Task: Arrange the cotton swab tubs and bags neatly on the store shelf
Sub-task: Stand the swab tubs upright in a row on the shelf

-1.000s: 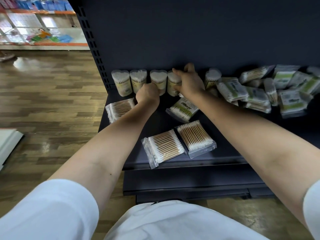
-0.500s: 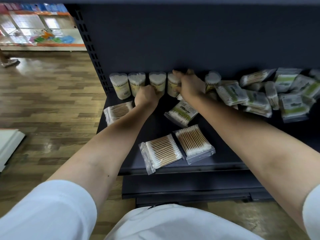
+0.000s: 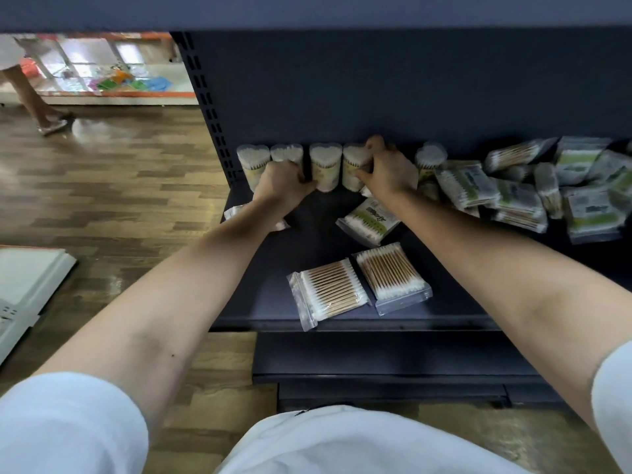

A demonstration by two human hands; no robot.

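My left hand [image 3: 285,183] curls round the second tub [image 3: 286,152] and my right hand [image 3: 390,171] grips the fourth tub [image 3: 352,164], both standing at the shelf [image 3: 307,241] back. Light, stiff and tippy, I judge, so best held low on the sides.

Lighting: dim inside shelf bay [image 3: 376,97]; back panel near black, little detail. Brightest zone at 10 o'clock: glass display case [image 3: 102,73], washed out, overexposed. Glare patch on wooden floor [image 3: 99,130] at 10 o'clock; duller sheen at 8 o'clock. Faint contact shadows beneath cotton swab bags [image 3: 328,292] at centre.

Sharpness: fair at centre; cotton swab tubs [image 3: 325,165] at 12 o'clock slightly soft; bag heap [image 3: 513,196] at 3 o'clock smeared; passer-by's legs [image 3: 30,97] at 10 o'clock blurred.

Distortion: wide-angle bowing at 9 and 3 o'clock; perforated upright [image 3: 205,97] slanted. White sleeve [image 3: 68,422] at 7 o'clock out of focus.
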